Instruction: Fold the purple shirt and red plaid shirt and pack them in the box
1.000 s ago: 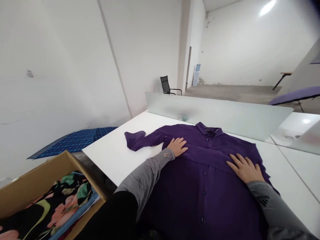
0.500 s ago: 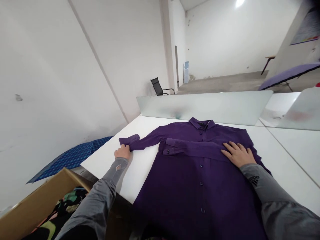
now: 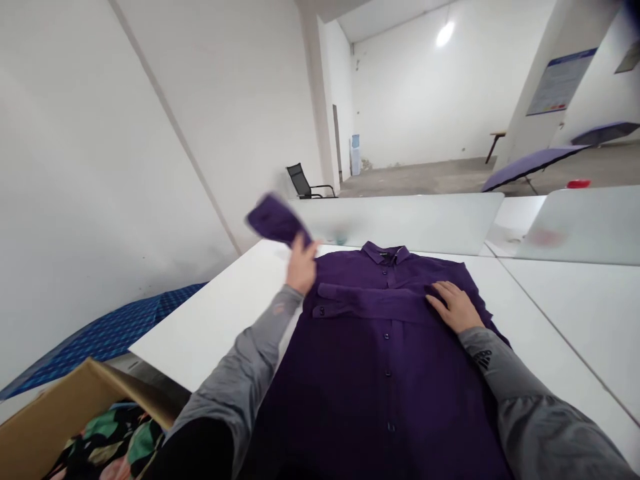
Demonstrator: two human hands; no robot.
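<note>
A purple button-up shirt (image 3: pixel 360 373) lies front side up on the white table, its collar at the far side and its lower part toward me. One sleeve (image 3: pixel 370 303) is folded flat across the chest, the buttoned cuff pointing left. My left hand (image 3: pixel 301 267), slightly blurred, is closed on the other sleeve near its cuff (image 3: pixel 274 219) and holds it up above the table. My right hand (image 3: pixel 456 307) rests on the folded sleeve near the shirt's right side, fingers stretched out and lying flat.
A cardboard box (image 3: pixel 80 400) with patterned cloth inside stands at lower left, near a blue checked umbrella (image 3: pixel 120 327). A frosted divider (image 3: pixel 400 220) runs along the far edge of the white table (image 3: pixel 215 307). Beyond it are a black chair (image 3: pixel 303 180) and a purple umbrella (image 3: pixel 530 163).
My left hand has lifted the sleeve off the table and moved it up and right, toward the shirt's body. My right hand stays on the folded sleeve. The view has shifted slightly right.
</note>
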